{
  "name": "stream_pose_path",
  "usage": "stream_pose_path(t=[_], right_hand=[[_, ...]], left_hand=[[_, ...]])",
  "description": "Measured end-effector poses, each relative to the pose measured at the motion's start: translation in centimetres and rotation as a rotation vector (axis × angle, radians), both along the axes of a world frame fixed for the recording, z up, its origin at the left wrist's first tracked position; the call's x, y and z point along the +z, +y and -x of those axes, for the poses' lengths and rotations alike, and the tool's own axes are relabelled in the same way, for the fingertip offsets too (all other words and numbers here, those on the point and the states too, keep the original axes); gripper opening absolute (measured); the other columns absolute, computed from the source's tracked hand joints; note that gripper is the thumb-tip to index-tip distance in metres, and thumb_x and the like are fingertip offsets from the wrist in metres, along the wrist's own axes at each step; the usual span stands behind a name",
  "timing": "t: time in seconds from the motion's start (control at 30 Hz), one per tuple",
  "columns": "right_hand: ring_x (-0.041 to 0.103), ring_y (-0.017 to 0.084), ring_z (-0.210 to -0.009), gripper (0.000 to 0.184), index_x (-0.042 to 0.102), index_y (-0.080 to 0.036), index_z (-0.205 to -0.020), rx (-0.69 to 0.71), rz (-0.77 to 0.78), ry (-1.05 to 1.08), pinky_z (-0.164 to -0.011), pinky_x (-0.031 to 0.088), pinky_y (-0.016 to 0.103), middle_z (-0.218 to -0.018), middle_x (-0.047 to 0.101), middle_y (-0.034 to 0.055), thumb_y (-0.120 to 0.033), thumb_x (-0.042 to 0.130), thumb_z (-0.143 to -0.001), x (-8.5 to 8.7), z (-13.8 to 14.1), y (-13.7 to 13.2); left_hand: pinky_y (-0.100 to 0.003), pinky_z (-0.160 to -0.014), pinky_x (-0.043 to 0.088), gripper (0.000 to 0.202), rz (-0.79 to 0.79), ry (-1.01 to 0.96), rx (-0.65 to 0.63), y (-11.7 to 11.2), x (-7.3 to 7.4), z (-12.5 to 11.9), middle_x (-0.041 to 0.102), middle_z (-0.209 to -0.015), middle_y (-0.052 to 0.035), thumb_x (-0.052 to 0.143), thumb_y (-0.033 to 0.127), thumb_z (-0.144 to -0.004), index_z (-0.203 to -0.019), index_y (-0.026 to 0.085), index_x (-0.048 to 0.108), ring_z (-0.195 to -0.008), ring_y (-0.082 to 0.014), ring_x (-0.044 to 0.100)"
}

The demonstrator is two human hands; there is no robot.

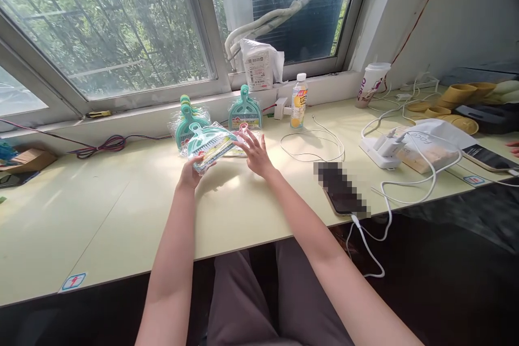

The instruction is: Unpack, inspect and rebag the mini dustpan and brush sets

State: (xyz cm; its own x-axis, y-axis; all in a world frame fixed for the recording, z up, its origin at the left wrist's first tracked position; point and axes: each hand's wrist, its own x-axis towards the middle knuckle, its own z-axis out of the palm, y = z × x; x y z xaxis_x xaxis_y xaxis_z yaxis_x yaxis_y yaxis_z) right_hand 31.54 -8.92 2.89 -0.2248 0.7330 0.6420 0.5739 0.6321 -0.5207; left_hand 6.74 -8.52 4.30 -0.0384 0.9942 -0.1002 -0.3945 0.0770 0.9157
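My left hand [190,174] grips the lower left corner of a dustpan and brush set [214,146] in clear plastic wrap, held tilted above the table. It is light teal, with a printed label and pale bristles. The fingers of my right hand [259,159] are spread, their tips at the right end of this package; whether they press on it I cannot tell. Behind it, several similar wrapped sets [187,119] lean together near the window sill. Another teal set [245,109] stands upright to the right. A pink handle [243,127] shows just beyond my right fingertips.
A drink bottle [299,101] and a wrapped paper pack [260,69] are at the back. To the right lie a phone [340,189], a white power strip [380,152], looping cables, a paper cup [371,85] and yellow cups [457,96]. Part of another person's hand [514,147] shows at the right edge.
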Motion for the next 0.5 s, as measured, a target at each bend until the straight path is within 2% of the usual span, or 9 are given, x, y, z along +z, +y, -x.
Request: stream_pose_path(t=[0.03, 0.07, 0.17, 0.23, 0.37, 0.5], right_hand=[[0.025, 0.025, -0.147, 0.051, 0.063, -0.029, -0.121, -0.028, -0.026, -0.044, -0.12, 0.003, 0.061, -0.149, 0.046, 0.0017, -0.001, 0.052, -0.08, -0.1, 0.0, 0.0], [0.03, 0.026, -0.145, 0.043, 0.067, -0.029, -0.115, -0.051, -0.033, -0.057, -0.119, 0.005, 0.061, -0.144, 0.051, 0.0021, -0.004, 0.054, -0.082, -0.2, 0.1, 0.1], [0.053, 0.025, -0.123, 0.016, 0.073, -0.028, -0.089, -0.096, 0.012, 0.022, -0.114, 0.025, 0.053, -0.118, 0.069, 0.0035, -0.019, 0.06, -0.088, -0.6, -0.1, 1.0], [0.06, 0.024, -0.109, 0.013, 0.073, -0.026, -0.082, -0.121, 0.045, 0.104, -0.107, 0.034, 0.047, -0.104, 0.073, 0.0034, -0.025, 0.062, -0.089, -0.9, -0.3, 1.7], [0.062, 0.023, -0.1, 0.015, 0.071, -0.023, -0.082, -0.167, 0.095, 0.189, -0.098, 0.041, 0.041, -0.096, 0.072, 0.0044, -0.031, 0.062, -0.089, -1.4, -0.6, 2.4], [0.057, 0.024, -0.11, 0.008, 0.069, -0.022, -0.082, -0.234, 0.068, 0.277, -0.099, 0.042, 0.041, -0.109, 0.064, 0.0072, -0.024, 0.063, -0.087, -2.0, -0.4, 2.5]], left_hand=[[-0.036, -0.068, 0.064, 0.037, 0.004, -0.005, -0.015, -0.1, -0.1, 0.0, 0.072, -0.092, -0.0098, 0.062, 0.017, -0.073, -0.109, 0.014, 0.062, -0.087, -0.028, 0.072], [-0.036, -0.068, 0.064, 0.038, 0.003, -0.005, -0.024, -0.2, -0.1, -0.1, 0.072, -0.093, -0.0103, 0.062, 0.019, -0.074, -0.111, 0.014, 0.061, -0.087, -0.0275, 0.072], [-0.03, -0.059, 0.062, 0.039, 0.047, 0.039, -0.058, -0.5, 0.0, -0.5, 0.071, -0.097, -0.012, 0.062, 0.023, -0.077, -0.114, 0.013, 0.058, -0.082, -0.0254, 0.073], [-0.025, -0.054, 0.06, 0.037, 0.092, 0.094, -0.092, -0.7, 0.1, -0.6, 0.069, -0.099, -0.012, 0.064, 0.02, -0.076, -0.112, 0.012, 0.057, -0.081, -0.0242, 0.073], [-0.023, -0.053, 0.059, 0.034, 0.084, 0.172, -0.187, -0.9, 0.0, -0.7, 0.065, -0.103, -0.0097, 0.063, 0.012, -0.073, -0.107, 0.013, 0.055, -0.079, -0.0221, 0.073], [-0.025, -0.055, 0.059, 0.046, -0.006, 0.234, -0.346, -0.9, -0.2, -1.1, 0.064, -0.106, -0.0078, 0.064, 0.012, -0.074, -0.117, 0.015, 0.05, -0.075, -0.0199, 0.072]])
